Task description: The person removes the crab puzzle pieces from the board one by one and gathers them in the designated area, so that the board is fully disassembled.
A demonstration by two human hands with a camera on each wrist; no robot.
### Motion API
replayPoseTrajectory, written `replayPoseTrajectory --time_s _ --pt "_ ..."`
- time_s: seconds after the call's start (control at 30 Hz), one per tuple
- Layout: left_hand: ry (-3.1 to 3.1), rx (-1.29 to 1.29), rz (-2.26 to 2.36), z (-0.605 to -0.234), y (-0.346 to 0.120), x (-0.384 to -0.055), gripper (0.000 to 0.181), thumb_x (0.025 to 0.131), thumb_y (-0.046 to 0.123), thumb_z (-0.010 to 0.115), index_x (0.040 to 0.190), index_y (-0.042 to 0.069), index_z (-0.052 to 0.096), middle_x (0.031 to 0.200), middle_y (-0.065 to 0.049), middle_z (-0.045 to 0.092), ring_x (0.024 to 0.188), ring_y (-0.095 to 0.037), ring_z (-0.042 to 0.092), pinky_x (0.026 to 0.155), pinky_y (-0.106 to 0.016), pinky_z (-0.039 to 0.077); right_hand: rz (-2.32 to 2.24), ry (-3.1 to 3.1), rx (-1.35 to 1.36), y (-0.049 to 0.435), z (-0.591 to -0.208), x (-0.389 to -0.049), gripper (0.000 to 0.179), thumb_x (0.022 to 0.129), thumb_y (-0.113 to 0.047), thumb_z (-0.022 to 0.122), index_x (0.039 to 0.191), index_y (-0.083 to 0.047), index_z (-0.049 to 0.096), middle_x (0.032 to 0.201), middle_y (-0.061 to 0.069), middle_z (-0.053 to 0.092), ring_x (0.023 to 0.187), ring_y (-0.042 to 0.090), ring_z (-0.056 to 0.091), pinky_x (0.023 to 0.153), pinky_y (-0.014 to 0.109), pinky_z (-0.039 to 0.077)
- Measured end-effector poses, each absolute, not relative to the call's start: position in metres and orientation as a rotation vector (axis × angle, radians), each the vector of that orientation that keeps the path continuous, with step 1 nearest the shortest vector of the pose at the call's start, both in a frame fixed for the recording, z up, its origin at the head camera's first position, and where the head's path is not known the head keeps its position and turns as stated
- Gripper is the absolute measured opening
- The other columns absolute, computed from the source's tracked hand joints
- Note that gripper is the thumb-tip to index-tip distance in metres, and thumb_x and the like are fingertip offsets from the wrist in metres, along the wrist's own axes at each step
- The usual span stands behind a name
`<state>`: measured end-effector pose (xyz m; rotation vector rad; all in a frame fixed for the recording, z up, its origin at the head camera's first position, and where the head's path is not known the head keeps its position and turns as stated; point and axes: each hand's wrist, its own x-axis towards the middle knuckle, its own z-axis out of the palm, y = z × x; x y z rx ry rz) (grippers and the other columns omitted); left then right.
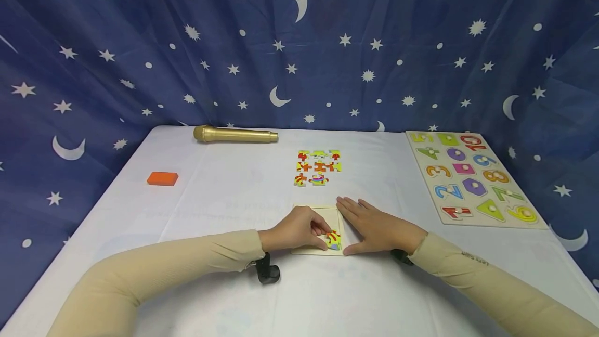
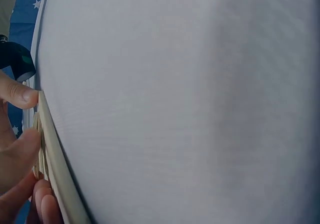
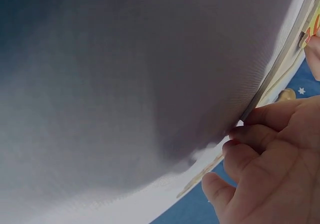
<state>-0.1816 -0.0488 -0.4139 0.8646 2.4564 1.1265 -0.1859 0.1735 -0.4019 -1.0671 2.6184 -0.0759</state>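
My left hand [image 1: 299, 229] pinches a yellow, red and green jigsaw piece [image 1: 334, 241] between thumb and fingers. The piece sits at the near right corner of a shallow wooden puzzle tray [image 1: 330, 216], tilted slightly in the right wrist view. Along the tray's right edge lies my right hand [image 1: 380, 228], fingers extended and fingertips at its far corner, thumb by its near corner. The left hand covers much of the tray's left side. Beyond the tray, several loose jigsaw pieces [image 1: 320, 167] lie in rows on the white cloth.
A wooden number-and-shape board [image 1: 432, 186] lies at the right side of the white-covered table [image 1: 224, 186]. At the back left is a gold microphone [image 1: 238, 135], and an orange block [image 1: 162, 179] sits near the left edge. A blue star-patterned curtain [image 1: 327, 66] hangs behind.
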Motion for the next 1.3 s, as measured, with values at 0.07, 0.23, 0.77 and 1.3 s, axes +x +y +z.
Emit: replayPoseTrajectory --time_s 0.07,0.23,0.77,1.3 --pt "2.456 0.868 1.12 -0.415 -0.049 -0.182 0.024 0.067 0.013 0.084 0.089 0.006 0.074 0.072 0.001 0.067 0.064 0.0 0.052 0.06 -0.013 0.045 -0.078 2.619 -1.068 0.174 -0.402 -0.186 0.104 0.079 -0.067 0.057 0.148 0.0 0.019 0.157 0.016 0.016 0.145 0.031 0.019 0.115 0.051 0.02" --pt "2.471 0.888 1.081 -0.415 -0.049 -0.182 0.025 0.066 0.014 0.085 0.086 0.006 0.071 0.072 0.002 0.064 0.065 -0.001 0.052 0.06 -0.013 0.045 -0.085 2.623 -1.074 0.174 -0.403 -0.186 0.105 0.079 -0.067 0.057 0.148 0.001 0.019 0.157 0.016 0.016 0.145 0.031 0.019 0.116 0.051 0.02" --pt "2.575 0.808 1.179 -0.409 -0.061 -0.222 0.026 0.068 0.016 0.084 0.088 0.006 0.071 0.079 -0.005 0.068 0.067 -0.004 0.055 0.064 -0.015 0.048 -0.097 2.62 -1.088 0.175 -0.402 -0.185 0.103 0.08 -0.066 0.056 0.148 0.001 0.019 0.156 0.017 0.017 0.145 0.03 0.019 0.116 0.05 0.018" --pt "2.656 0.664 1.143 -0.403 -0.031 -0.309 0.027 0.072 0.013 0.081 0.096 0.003 0.074 0.085 -0.008 0.071 0.068 -0.008 0.056 0.063 -0.015 0.046 -0.078 2.613 -1.101 0.175 -0.403 -0.187 0.102 0.081 -0.066 0.056 0.148 0.001 0.018 0.157 0.017 0.016 0.145 0.029 0.018 0.116 0.05 0.019"
